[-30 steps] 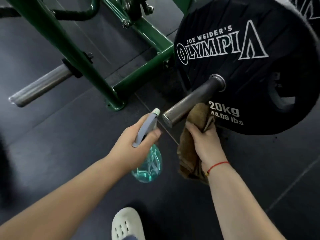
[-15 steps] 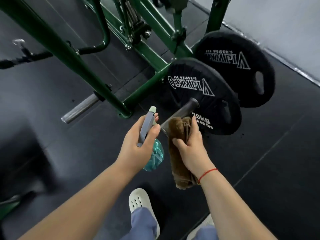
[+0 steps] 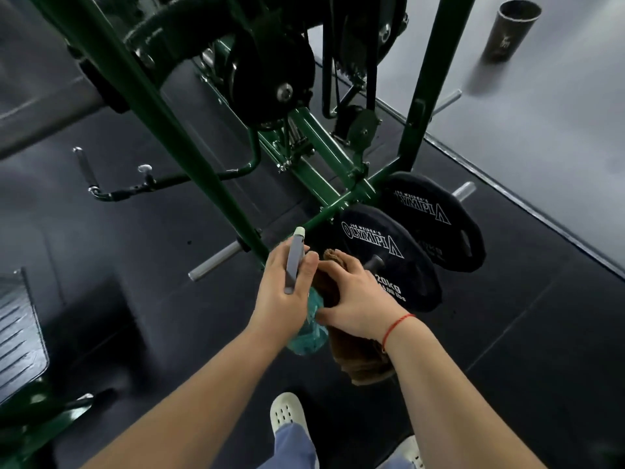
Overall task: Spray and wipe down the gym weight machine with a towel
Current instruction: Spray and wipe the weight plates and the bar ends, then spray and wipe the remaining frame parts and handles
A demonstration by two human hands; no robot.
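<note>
1. Head view is looking down on a black rubber floor (image 3: 507,333), with a ribbed footplate (image 3: 20,333) lying at its left edge
2. Rising from the middle of the floor toward the top left corner is the green frame of the weight machine (image 3: 189,170); a bare steel peg (image 3: 216,260) is sticking out leftward at its base
3. Just in front of that base the left hand (image 3: 284,299) is gripping the spray bottle (image 3: 306,336), fingers clamped round its neck, the grey head pointing up and away and the teal body hanging below the palm
4. A white shoe (image 3: 287,414) is standing near the floor's bottom edge, under the bottle
5. The brown towel (image 3: 362,363) is bunched against the bottle's right side, most of it hanging beneath the right wrist
6. The right hand (image 3: 358,299) is holding the towel, fingers curled down over it and thumb reaching toward the bottle; a red string (image 3: 395,328) is circling the wrist
7. The end of a loaded peg (image 3: 374,262) is showing just past the fingertips; whether the towel is touching it cannot be told
8. A 20kg weight plate (image 3: 389,245) is sitting on that peg, with a second plate (image 3: 436,218) just behind it
9. A dark cup (image 3: 507,28) is standing in the top right corner, on paler ground
</note>
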